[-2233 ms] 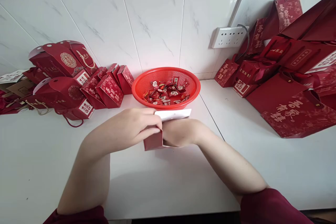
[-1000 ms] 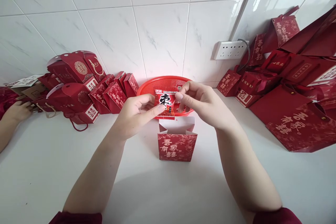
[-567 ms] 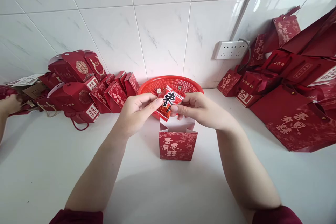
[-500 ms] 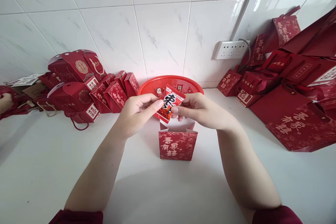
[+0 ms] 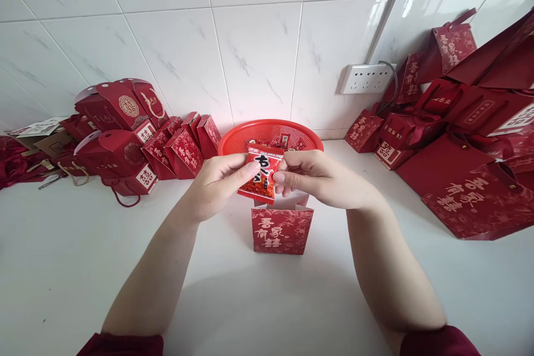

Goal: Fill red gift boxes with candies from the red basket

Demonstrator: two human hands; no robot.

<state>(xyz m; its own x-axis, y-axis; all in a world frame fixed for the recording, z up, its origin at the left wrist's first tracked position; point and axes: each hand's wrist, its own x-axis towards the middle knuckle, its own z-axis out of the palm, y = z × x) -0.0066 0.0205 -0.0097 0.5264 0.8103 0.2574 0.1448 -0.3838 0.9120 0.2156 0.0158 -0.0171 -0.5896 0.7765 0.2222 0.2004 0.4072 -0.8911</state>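
Note:
Between my two hands is a small red snack packet with black characters, held above the table. My left hand pinches its left edge, thumb on the front. On the other side, my right hand grips the right edge between thumb and fingers. Just below stands a red paper gift box with white characters, upright and with its top open. The packet hides part of the box's opening. Behind my hands a red plastic basket holds several wrapped sweets.
Folded red gift boxes and slim red boxes line the wall at the left. Red gift bags and boxes pile up at the right. A power strip is on the tiled wall, above the white table.
The snack packet has turned more upright and come slightly lower, still in both hands. Another person's hand at the far left edge is out of view now.

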